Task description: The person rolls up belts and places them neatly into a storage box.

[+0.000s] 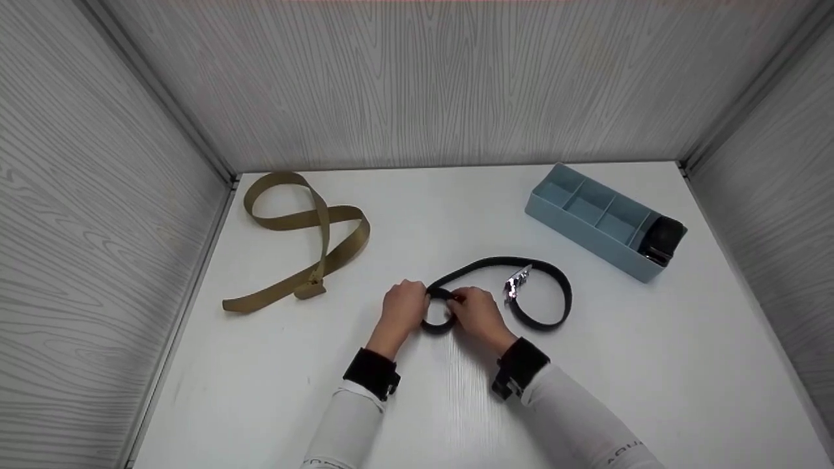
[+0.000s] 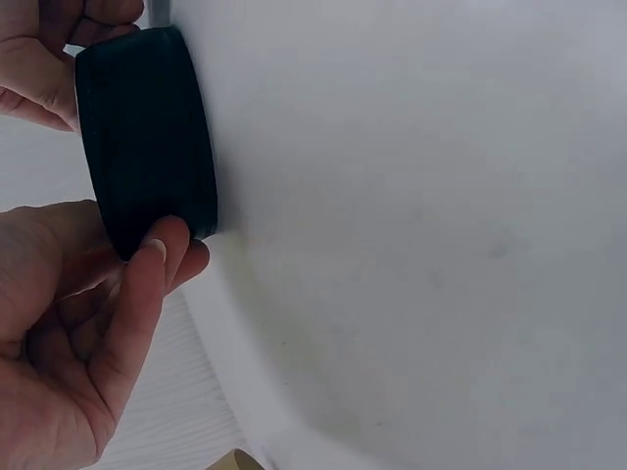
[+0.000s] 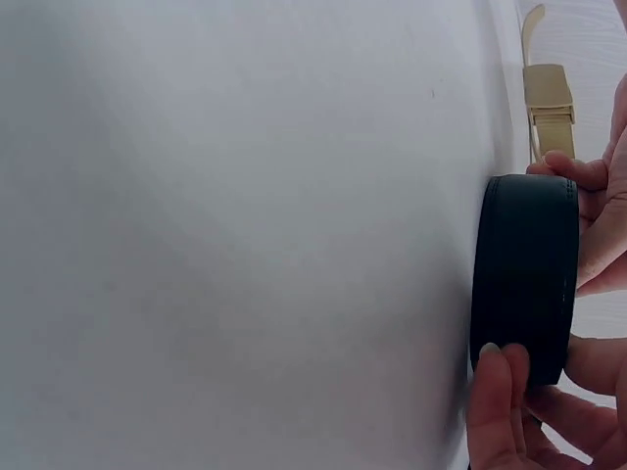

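A black belt (image 1: pixel 495 262) stands on its edge on the table, one end coiled into a small ring between both hands. My left hand (image 1: pixel 405 305) pinches the left side of that ring; in the left wrist view its thumb and fingers (image 2: pixel 147 294) hold the strap's edge. My right hand (image 1: pixel 481 316) pinches the ring's right side, its fingertips (image 3: pixel 495 392) lying over the strap in the right wrist view. The rest of the belt curves away to the right, ending in a shiny silver buckle (image 1: pixel 515 284).
On the left lies a loosely looped tan webbing belt (image 1: pixel 352 247) with its tan buckle (image 1: pixel 310 288). A blue divided box (image 1: pixel 583 238) stands at the back right, with a rolled black belt (image 1: pixel 663 238) in its right end compartment. Wood-grain panels (image 1: pixel 417 85) enclose the white table (image 1: pixel 260 391).
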The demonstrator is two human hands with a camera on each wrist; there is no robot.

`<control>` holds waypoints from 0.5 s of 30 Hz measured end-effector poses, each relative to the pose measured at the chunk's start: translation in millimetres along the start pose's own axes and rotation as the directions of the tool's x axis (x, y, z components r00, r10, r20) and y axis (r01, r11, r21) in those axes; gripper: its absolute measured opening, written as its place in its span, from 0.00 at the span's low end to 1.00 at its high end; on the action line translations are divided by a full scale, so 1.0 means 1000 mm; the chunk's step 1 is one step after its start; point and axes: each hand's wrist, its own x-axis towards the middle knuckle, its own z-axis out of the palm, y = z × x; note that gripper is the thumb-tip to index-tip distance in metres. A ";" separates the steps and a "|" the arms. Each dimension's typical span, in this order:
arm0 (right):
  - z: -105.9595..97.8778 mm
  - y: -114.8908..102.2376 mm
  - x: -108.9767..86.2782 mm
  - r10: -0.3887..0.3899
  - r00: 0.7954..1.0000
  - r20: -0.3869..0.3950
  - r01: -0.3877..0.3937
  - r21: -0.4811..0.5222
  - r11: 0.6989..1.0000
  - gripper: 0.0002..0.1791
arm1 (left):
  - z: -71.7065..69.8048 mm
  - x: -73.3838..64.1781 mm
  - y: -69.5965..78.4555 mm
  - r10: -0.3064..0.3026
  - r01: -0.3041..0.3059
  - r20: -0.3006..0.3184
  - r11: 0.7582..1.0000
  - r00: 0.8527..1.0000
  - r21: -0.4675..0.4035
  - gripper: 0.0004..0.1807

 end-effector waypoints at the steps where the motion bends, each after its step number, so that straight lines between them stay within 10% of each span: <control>1: 0.000 0.000 -0.001 0.002 1.000 0.004 -0.002 0.007 1.000 0.08 | 0.000 0.000 0.000 -0.005 0.005 -0.001 1.000 1.000 -0.002 0.10; 15: -0.002 0.001 -0.004 -0.070 0.997 0.012 0.070 -0.032 0.997 0.09 | -0.001 0.003 0.003 0.050 -0.050 -0.017 0.998 0.999 -0.030 0.07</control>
